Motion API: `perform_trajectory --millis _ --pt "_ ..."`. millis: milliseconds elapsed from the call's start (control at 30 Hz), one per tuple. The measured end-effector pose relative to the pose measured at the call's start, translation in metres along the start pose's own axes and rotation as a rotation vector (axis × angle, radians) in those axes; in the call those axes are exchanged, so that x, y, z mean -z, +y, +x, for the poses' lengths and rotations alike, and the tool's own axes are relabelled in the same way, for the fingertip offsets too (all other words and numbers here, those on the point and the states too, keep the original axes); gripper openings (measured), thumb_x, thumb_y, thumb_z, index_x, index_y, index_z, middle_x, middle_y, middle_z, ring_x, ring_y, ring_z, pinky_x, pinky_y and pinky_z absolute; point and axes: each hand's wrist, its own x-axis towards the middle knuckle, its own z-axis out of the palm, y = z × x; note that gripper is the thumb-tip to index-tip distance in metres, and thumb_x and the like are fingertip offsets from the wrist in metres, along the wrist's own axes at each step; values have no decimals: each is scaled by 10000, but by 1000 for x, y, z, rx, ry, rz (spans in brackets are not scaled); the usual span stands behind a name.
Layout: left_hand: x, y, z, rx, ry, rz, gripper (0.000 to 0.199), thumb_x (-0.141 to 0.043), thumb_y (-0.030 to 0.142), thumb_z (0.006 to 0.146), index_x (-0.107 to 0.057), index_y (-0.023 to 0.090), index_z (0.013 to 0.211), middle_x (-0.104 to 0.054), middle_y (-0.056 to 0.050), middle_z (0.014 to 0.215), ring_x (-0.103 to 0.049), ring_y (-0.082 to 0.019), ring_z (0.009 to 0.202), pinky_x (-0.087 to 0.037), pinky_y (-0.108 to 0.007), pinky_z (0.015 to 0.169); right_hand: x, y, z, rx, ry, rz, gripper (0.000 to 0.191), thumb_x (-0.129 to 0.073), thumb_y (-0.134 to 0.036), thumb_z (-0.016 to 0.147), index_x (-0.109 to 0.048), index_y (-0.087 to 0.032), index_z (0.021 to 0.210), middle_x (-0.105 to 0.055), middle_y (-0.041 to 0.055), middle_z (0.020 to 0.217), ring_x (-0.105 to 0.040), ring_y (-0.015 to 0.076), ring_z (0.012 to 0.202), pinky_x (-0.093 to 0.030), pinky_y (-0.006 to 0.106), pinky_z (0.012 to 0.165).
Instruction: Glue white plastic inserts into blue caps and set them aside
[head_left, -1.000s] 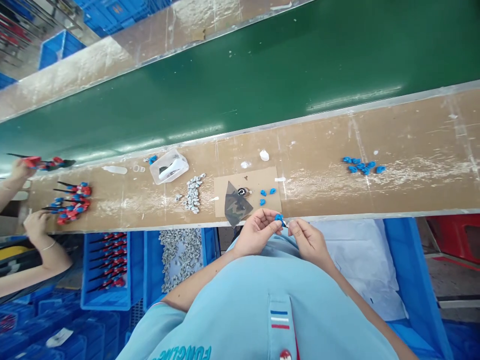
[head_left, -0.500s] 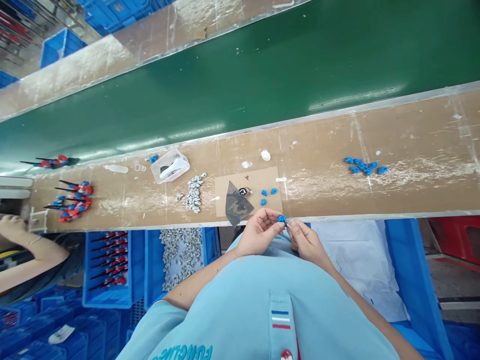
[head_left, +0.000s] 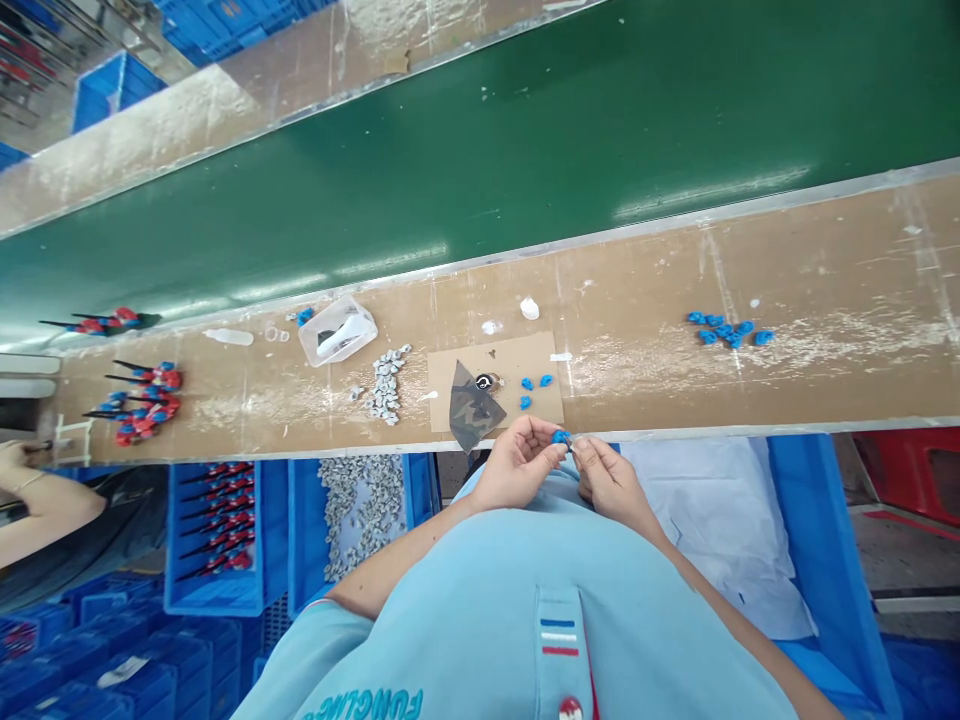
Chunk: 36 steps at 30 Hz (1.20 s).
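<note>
My left hand point(head_left: 519, 466) pinches a small blue plastic part point(head_left: 560, 437) in front of my body, just past the bench's near edge. My right hand point(head_left: 611, 482) is closed close beside it, fingertips pressed together on a thin dark thing that touches or nearly touches the part; its kind is too small to tell. Beyond my hands lies a cardboard sheet point(head_left: 445, 385) bearing a small pot of dark liquid point(head_left: 486, 383), a dark film piece point(head_left: 474, 408) and three more blue parts point(head_left: 526, 384).
Small grey parts point(head_left: 386, 385) and a clear plastic tub point(head_left: 339, 332) lie to the left, several blue parts point(head_left: 731, 330) to the right. A green conveyor belt point(head_left: 525, 150) runs behind. Blue crates point(head_left: 259, 540) stand below the bench. Another person's arm point(head_left: 52, 520) is at far left.
My hands stay together on the blue part with hardly any movement. At far left, the other person's arm has shifted left. The whole view has moved slightly.
</note>
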Motion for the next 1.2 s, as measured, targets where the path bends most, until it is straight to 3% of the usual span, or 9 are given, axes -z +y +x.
perform_trajectory --millis 200,433,567,700,800,867,967,1100,1200 --pt "0 2 1 70 10 -3 395 -810 360 601 -551 143 804 -580 24 665 -541 -74 566 -461 -237 600 -6 -1 -4 97 163 -223 445 -370 -572 893 -435 -226 621 -444 -35 509 -441 126 505 -349 237 490" --pt "0 1 1 101 5 -30 415 -810 392 588 -553 146 802 -591 24 660 -537 -71 544 -456 -235 570 14 -3 4 121 468 -439 454 -328 -588 894 -443 -230 640 -484 -11 544 -437 147 519 -348 267 516" --pt "0 0 3 93 -6 -36 407 -805 382 601 -557 146 822 -598 19 686 -548 -72 562 -462 -240 590 18 -1 6 71 326 -209 454 -403 -626 857 -497 -215 691 -463 -31 556 -400 125 499 -342 250 475" --pt "1 -2 4 82 -19 -20 424 -811 387 594 -553 147 829 -596 21 710 -558 -71 592 -469 -234 614 12 -8 5 5 164 -28 424 -611 -584 741 -610 -189 896 -387 -78 522 -305 93 446 -301 230 429" --pt "1 -3 4 91 -72 9 410 -807 381 603 -549 147 820 -590 25 684 -559 -76 606 -473 -231 620 9 -11 7 29 103 -8 385 -666 -548 693 -642 -186 823 -460 -52 537 -390 106 488 -361 241 482" --pt "3 -3 3 119 -117 48 375 -793 358 628 -549 150 822 -583 27 652 -559 -84 607 -470 -228 609 11 -8 12 49 111 -43 375 -622 -561 725 -629 -187 753 -551 -11 619 -475 131 570 -405 260 553" --pt "10 -8 9 107 -104 117 302 -758 307 669 -563 153 840 -592 17 684 -565 -88 624 -474 -230 620 20 7 24 36 161 -216 437 -516 -617 772 -569 -197 660 -521 -19 572 -471 138 565 -387 264 555" --pt "32 -27 35 20 69 432 147 -680 203 708 -576 159 801 -584 19 691 -553 -88 595 -482 -235 621 38 37 40 2 199 -415 571 -375 -690 801 -430 -219 483 -434 -31 443 -447 141 484 -361 271 517" --pt "46 -44 59 -21 169 721 106 -626 102 697 -566 179 736 -564 21 649 -552 -118 618 -492 -266 668 52 56 49 -9 240 -454 595 -321 -707 796 -524 -222 517 -450 -23 415 -464 164 452 -373 291 506"
